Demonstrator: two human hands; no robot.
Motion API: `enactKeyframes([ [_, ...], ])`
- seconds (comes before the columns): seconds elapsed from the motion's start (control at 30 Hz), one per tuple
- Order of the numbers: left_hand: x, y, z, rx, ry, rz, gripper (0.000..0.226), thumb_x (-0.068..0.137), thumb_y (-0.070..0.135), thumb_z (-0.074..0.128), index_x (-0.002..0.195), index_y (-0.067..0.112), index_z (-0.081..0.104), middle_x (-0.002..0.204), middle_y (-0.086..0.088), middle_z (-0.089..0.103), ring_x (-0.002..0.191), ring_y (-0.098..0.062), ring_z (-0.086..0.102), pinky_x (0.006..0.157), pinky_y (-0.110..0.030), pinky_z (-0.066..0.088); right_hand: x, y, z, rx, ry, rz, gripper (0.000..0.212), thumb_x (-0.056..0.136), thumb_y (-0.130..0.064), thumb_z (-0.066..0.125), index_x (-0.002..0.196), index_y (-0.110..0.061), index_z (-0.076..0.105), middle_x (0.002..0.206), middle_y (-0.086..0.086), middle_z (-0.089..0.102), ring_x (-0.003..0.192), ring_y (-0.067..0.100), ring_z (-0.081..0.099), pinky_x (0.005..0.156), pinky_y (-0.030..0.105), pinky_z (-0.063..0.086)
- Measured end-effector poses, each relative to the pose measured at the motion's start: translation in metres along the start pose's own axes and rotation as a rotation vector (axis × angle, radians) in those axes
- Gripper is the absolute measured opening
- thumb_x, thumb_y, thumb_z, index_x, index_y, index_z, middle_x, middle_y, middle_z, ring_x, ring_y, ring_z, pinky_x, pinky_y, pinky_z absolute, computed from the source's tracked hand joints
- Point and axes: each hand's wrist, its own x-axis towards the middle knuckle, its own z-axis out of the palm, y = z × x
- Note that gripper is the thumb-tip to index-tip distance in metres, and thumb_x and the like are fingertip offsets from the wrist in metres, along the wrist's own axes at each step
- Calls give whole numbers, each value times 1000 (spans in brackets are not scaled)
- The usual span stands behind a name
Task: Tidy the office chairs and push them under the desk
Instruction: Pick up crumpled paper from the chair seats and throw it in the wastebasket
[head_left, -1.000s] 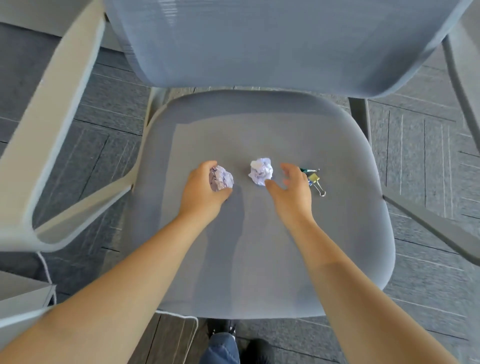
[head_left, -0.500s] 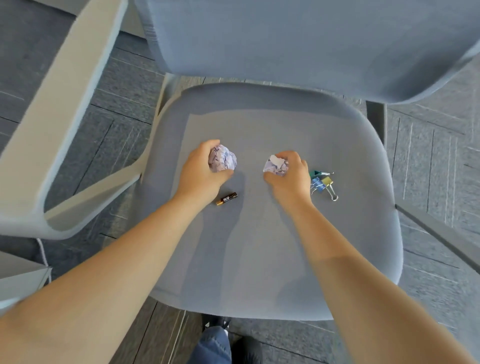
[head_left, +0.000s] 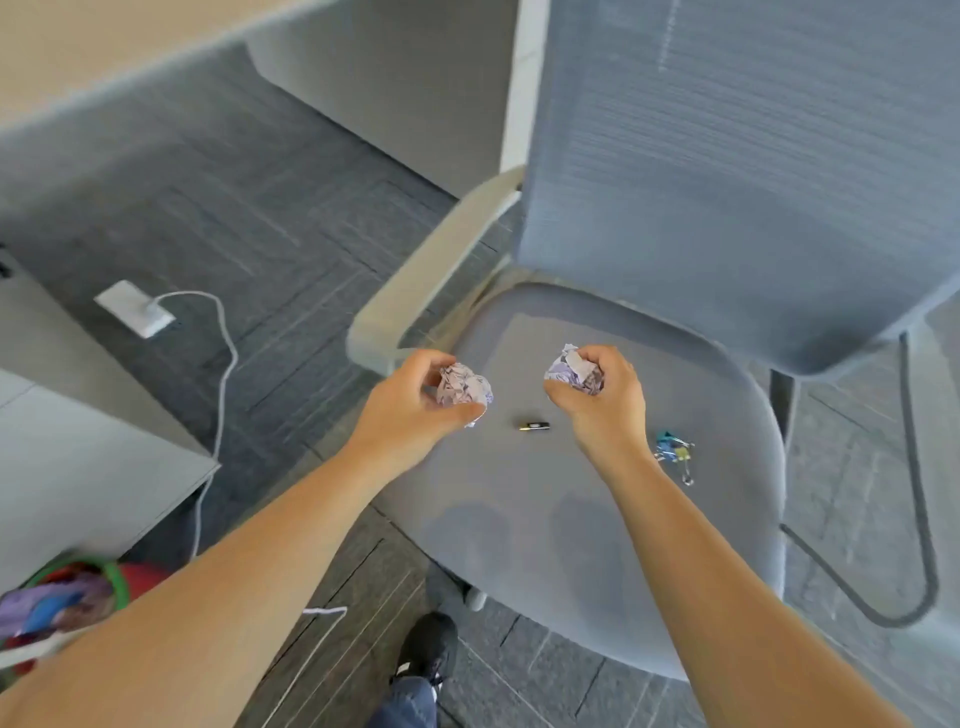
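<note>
A grey-blue office chair stands before me, its seat (head_left: 597, 509) low in the middle and its mesh back (head_left: 737, 171) at the upper right. Above the seat's left part, my left hand (head_left: 415, 405) is closed around a crumpled paper ball (head_left: 464, 387). My right hand (head_left: 602, 400) grips a second crumpled paper ball (head_left: 571, 369) a little to the right. Between the hands a small black battery (head_left: 534, 426) lies on the seat. Several binder clips (head_left: 674, 457) lie on the seat right of my right wrist.
A desk edge (head_left: 104, 57) runs across the upper left. A grey cabinet (head_left: 78, 452) stands at the left. A white charger (head_left: 136, 307) and its cable (head_left: 221, 395) lie on the carpet. A bin with colourful scraps (head_left: 62, 603) sits at the lower left. My shoe (head_left: 428, 649) is below.
Both hands have lifted their paper balls off the seat. My view has swung left, bringing the desk, cabinet, charger and bin into sight. The battery stays on the seat.
</note>
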Motion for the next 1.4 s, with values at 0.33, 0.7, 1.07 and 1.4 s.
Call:
enactKeyframes([
  [0.33,-153,-76,-138,-142,427,-205,33,72,18,73,85,36,48,83,22,56,78,-6,59,69,-18,44,-113,-67,129,-55,-393,-212,25,75,-9,66,90,-21,51,97,2,57,74,10,52,58,6,38],
  [0.7,-278,-227,-266,-280,847,-484,34,77,10,66,107,20,53,89,6,57,91,-20,55,81,-30,43,-237,-80,331,-149,-789,-215,45,77,-11,68,115,-12,44,91,-8,50,81,11,50,61,9,37],
  [1.07,-281,-429,-276,-395,841,-734,40,72,16,68,109,7,55,108,-3,64,99,-20,59,77,-28,42,-275,37,476,-311,-941,-104,28,77,-9,67,96,-17,49,94,0,54,78,12,51,64,20,40],
  [1.4,-213,-501,-279,-581,938,-814,66,85,26,58,139,6,25,142,-17,42,127,-32,44,104,-45,40,-255,102,537,-355,-971,31,30,77,-10,68,101,-13,50,90,-1,55,82,17,54,71,26,44],
])
